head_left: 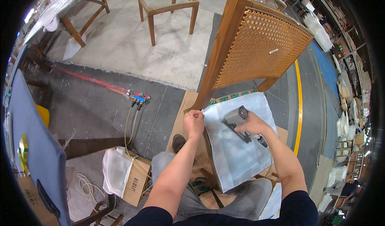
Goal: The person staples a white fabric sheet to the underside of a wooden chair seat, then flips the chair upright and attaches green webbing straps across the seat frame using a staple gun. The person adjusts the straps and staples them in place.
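In front of me stands a wooden chair (223, 45) with a woven cane back panel (260, 37). A pale bluish-white sheet (238, 166) covers its seat, and green webbing (234, 97) shows along the rear edge. My left hand (194, 124) is closed in a pinch on the sheet's far left corner, beside the back post. My right hand (254, 124) is wrapped round a grey and black staple gun (234, 117), held over the middle of the sheet. The gun's nose is partly hidden, so I cannot tell whether it touches the fabric.
An open cardboard box (136, 184) with white plastic sits left of my legs, near coiled air hose (85, 188). A red air pipe with a blue-handled valve (139, 98) lies on the floor. Beyond is a bare chair frame (170, 7); a blue padded panel (34, 126) stands far left.
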Tool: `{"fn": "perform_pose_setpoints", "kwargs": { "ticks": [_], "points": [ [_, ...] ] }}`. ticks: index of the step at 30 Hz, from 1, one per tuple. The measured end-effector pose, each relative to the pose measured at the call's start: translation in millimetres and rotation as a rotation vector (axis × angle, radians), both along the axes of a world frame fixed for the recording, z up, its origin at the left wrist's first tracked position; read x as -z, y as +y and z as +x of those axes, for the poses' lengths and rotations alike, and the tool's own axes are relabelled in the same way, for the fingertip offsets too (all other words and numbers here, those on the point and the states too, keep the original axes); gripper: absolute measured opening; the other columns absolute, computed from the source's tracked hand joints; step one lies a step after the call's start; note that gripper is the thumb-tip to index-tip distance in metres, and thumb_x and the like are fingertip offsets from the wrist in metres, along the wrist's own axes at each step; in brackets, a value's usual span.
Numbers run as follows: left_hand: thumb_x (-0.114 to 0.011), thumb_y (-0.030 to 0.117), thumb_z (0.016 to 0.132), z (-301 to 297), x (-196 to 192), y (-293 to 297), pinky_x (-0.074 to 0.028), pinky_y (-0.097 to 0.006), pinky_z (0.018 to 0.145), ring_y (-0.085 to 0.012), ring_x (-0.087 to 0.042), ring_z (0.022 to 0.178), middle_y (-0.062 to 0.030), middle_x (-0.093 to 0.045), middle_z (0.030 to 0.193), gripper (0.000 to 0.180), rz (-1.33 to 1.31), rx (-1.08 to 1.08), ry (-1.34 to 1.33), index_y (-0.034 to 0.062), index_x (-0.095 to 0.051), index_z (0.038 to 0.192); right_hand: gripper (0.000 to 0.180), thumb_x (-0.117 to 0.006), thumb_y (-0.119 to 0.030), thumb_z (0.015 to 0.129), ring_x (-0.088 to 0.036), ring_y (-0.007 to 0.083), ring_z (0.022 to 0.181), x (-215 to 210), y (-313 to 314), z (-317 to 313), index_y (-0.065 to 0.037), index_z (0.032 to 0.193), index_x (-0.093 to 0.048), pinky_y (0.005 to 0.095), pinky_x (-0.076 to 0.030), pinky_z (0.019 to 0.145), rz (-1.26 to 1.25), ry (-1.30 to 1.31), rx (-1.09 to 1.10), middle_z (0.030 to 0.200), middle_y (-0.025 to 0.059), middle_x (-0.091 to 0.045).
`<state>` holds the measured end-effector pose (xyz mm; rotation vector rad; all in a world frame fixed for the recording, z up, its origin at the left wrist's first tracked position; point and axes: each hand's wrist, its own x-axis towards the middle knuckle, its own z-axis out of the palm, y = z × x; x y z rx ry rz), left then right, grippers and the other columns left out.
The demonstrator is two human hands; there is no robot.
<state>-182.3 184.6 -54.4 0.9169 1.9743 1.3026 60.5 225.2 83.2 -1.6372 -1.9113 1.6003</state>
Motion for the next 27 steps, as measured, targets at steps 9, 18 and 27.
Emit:
{"fn": "perform_pose_setpoints", "kwargs": {
  "ticks": [9,18,27],
  "points": [
    [-0.078,0.006,0.085,-13.5,5.5,8.6,-0.048,-0.031,0.053,-0.0132,-0.060,0.056,-0.0018,-0.066,0.068,0.008,-0.112,-0.043,-0.667,0.0050,-0.071,0.085,0.061,-0.092,-0.028,0.077,-0.072,0.0301,0.098,-37.1,35.8,-93.3,0.001,0.125,-0.068,0.0422,-0.056,0.089,0.118,-0.264,-0.321,0.106,0.0164,-0.078],
    [-0.078,0.000,0.083,-25.8,7.5,12.9,-0.039,-0.027,0.049,-0.0096,-0.052,0.054,-0.0011,-0.064,0.070,0.012,-0.094,-0.028,-0.932,0.0043,-0.067,0.084,0.048,-0.091,-0.021,0.080,-0.066,0.0185,0.068,-20.6,38.4,-107.5,0.000,0.116,-0.067,0.0366,-0.055,0.065,-0.035,-0.285,-0.277,0.085,0.0075,-0.073],
    [-0.076,-0.002,0.087,-20.6,7.8,13.5,-0.041,-0.027,0.057,-0.0103,-0.054,0.061,-0.0005,-0.065,0.074,0.012,-0.152,0.021,-1.006,0.0055,-0.067,0.085,0.063,-0.093,-0.018,0.077,-0.070,0.0268,0.103,-6.8,28.4,-101.2,0.000,0.130,-0.065,0.0365,-0.055,0.096,0.193,-0.262,-0.286,0.112,0.0148,-0.076]
  ]
}}
